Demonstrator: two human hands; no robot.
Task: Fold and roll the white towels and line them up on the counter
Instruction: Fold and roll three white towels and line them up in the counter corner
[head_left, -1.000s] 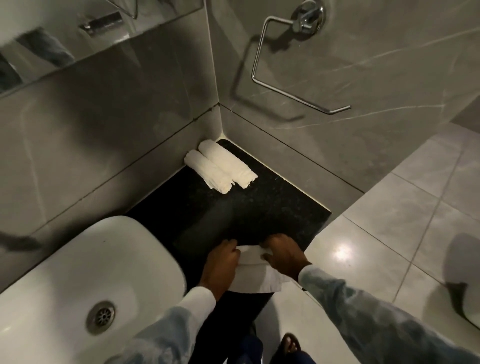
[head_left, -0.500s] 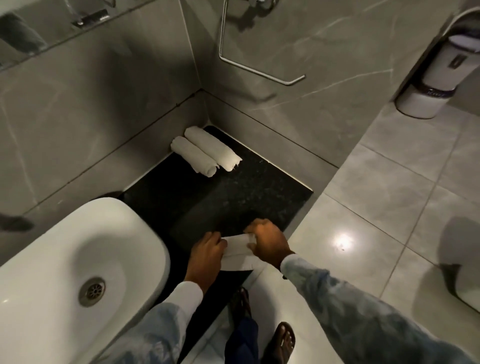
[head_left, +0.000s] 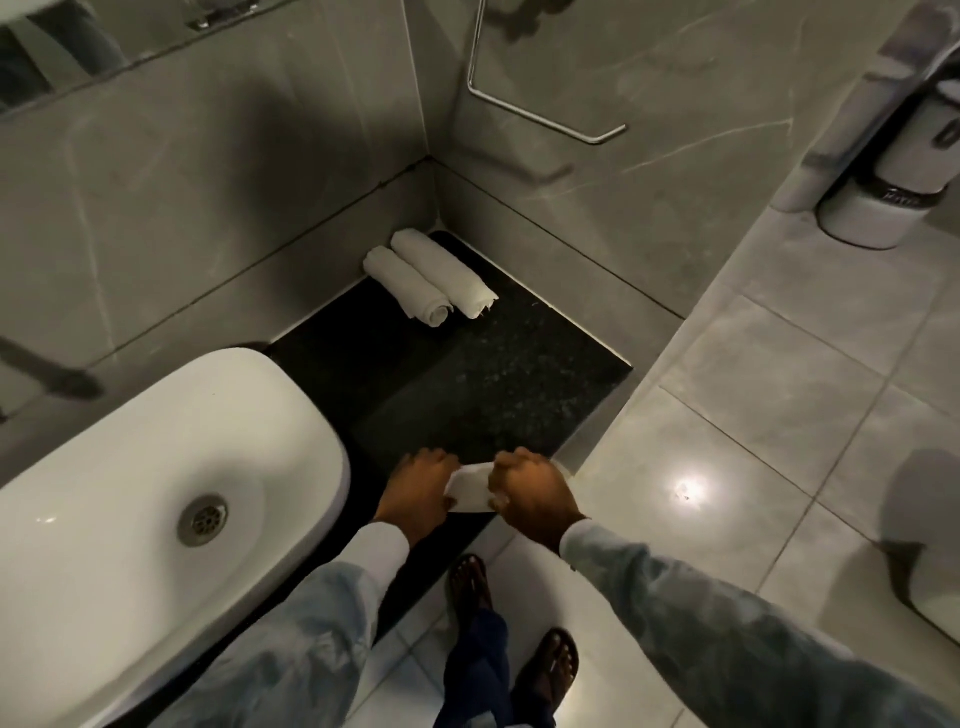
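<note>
A white towel (head_left: 471, 488) lies at the near edge of the black counter (head_left: 467, 384), partly rolled into a short bundle. My left hand (head_left: 418, 491) grips its left end and my right hand (head_left: 530, 493) grips its right end, fingers curled over it. Two rolled white towels (head_left: 431, 280) lie side by side in the far corner of the counter, against the grey walls. Most of the held towel is hidden by my fingers.
A white basin (head_left: 156, 499) fills the left side of the counter. A chrome towel ring (head_left: 540, 109) hangs on the wall above the corner. A white bin (head_left: 893, 208) stands on the tiled floor at the right. My sandalled feet (head_left: 519, 634) are below the counter edge.
The towel hung flat over the counter edge a second ago; it is now a much shorter, tighter bundle between my hands. The camera has also shifted, showing more floor at the right.
</note>
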